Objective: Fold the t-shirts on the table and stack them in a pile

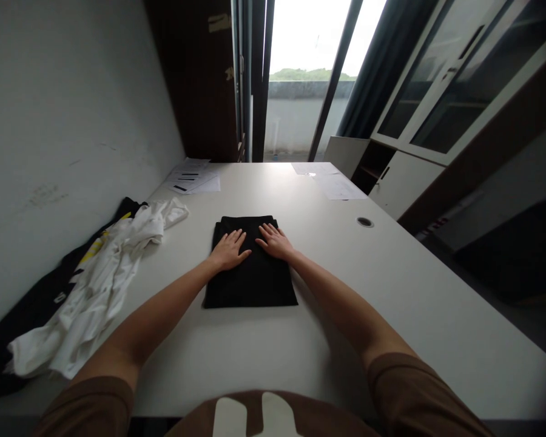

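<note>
A black folded garment (pixel 255 285) lies flat on the white table (pixel 250 355) in front of me, made into a near-rectangle with layered edges at its far end. My left hand (pixel 229 249) rests palm down on its upper left part, fingers spread. On the upper right part lies my right hand (pixel 274 241), also flat with the fingers apart. Both hands press on the cloth without gripping it. What kind of garment it is, I cannot tell from the folded shape.
Crumpled white clothing (pixel 104 285) and black clothing (pixel 40 303) with yellow marks lie along the left wall. Papers (pixel 193 179) sit at the far left, more sheets (pixel 337 183) at the far right. A round cable hole (pixel 364 223) is at the right. Cabinets (pixel 409 179) stand beyond.
</note>
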Tool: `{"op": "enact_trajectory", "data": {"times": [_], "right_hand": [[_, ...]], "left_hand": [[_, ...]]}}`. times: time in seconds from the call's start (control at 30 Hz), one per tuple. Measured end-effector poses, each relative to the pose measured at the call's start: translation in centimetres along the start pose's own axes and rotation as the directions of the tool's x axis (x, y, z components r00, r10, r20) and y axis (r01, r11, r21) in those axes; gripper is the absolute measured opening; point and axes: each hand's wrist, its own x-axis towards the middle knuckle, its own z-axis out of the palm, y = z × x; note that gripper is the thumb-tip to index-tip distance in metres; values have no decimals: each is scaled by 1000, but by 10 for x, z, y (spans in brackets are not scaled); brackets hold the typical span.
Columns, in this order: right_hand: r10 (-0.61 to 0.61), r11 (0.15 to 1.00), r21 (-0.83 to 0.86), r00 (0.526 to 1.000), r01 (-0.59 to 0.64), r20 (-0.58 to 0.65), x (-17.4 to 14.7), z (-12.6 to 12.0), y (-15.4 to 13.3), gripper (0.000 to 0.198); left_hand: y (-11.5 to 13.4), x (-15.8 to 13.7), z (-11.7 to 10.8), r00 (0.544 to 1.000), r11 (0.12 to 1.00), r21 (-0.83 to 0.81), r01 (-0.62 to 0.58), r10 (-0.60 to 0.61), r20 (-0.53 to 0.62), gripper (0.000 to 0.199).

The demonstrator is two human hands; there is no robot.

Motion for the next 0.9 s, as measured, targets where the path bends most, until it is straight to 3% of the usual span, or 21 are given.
{"op": "enact_trajectory", "data": {"times": [0.13, 0.3, 0.33, 0.47, 0.5, 0.57, 0.63, 0.67, 0.7, 0.83, 0.9], "right_hand": [[136, 990, -20, 990, -137, -28, -11, -10, 2, 78], [-181, 983, 14, 983, 182, -14, -38, -10, -16, 75], [-193, 981, 17, 981, 193, -3, -43, -9, -17, 74], [30, 999, -11, 999, -30, -44, -58, -14, -15, 76], [29, 999, -14, 997, -30, -66, -62, -16, -18, 77], [-131, 991, -7, 989, 130, -73, -69, -17, -26, 77], [-329, 944, 25, 944, 330, -32, -74, -17, -35, 71], [-371, 928, 43, 929, 371, -10, -75, -16, -37, 67], [-357, 933, 53, 934, 356, 4, -74, -15, -37, 64], [-63, 998, 8, 998, 63, -26, -58, -19, -24, 62], [-99, 995, -8, 994, 99, -44, -51, -22, -23, 64]], "left_hand": [[-9, -18, -6, 996, 996, 32, 85, -85, 5, 83], [1, -44, -13, 999, 998, 59, 30, -29, -17, 86], [5, -53, -14, 1000, 998, 58, 0, 2, -24, 87], [15, -90, -17, 996, 996, 52, -70, 73, -55, 87], [16, -98, -19, 995, 996, 51, -73, 77, -61, 86], [20, -112, -22, 994, 995, 51, -84, 88, -70, 85], [27, -125, -27, 990, 992, 44, -117, 120, -77, 83], [32, -131, -30, 986, 988, 36, -149, 151, -76, 80], [37, -137, -33, 979, 981, 26, -190, 191, -69, 77], [60, -151, -43, 918, 917, -29, -398, 397, -15, 70], [72, -149, -45, 876, 875, -60, -481, 482, 7, 69]]}}
